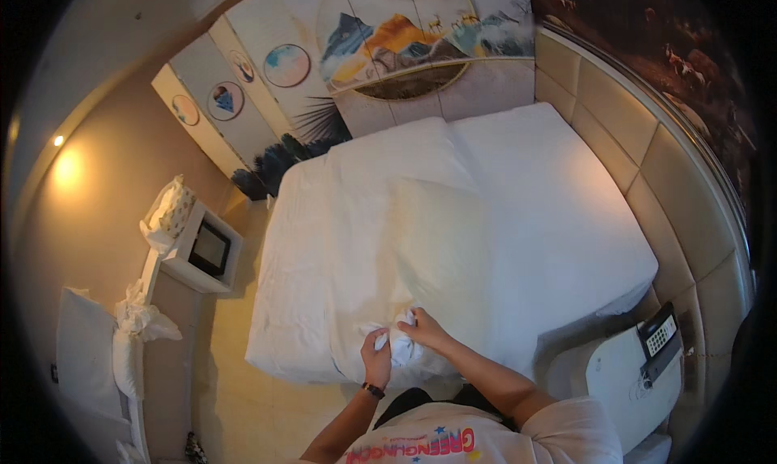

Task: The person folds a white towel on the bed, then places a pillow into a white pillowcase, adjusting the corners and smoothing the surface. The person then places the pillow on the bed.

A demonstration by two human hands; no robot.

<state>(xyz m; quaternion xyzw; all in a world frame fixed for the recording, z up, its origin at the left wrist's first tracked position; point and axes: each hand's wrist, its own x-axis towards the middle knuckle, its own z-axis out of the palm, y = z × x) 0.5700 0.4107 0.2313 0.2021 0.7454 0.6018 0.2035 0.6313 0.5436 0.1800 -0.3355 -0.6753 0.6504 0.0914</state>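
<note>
A bunched white cloth (403, 347), perhaps a pillowcase, is gathered between my two hands over the near side of the bed (558, 221). My left hand (377, 356) grips its left part, with a dark band around that wrist. On the upper right of the same cloth my right hand (428, 330) is closed, thumb and fingers pinching the fabric. Just beyond the hands lies a cream-coloured pillow (440, 239), flat on the white bedding. A white cover (303, 251) lies across the left part of the bed, and a smooth white sheet spans the right.
A bedside table (613, 373) at the right holds a telephone (661, 336). The padded headboard (643, 203) borders the bed. Along the left wall, a shelf unit (209, 248) bears a patterned pillow (176, 206), near a white pillow (127, 364). Tiled floor (230, 367) runs between.
</note>
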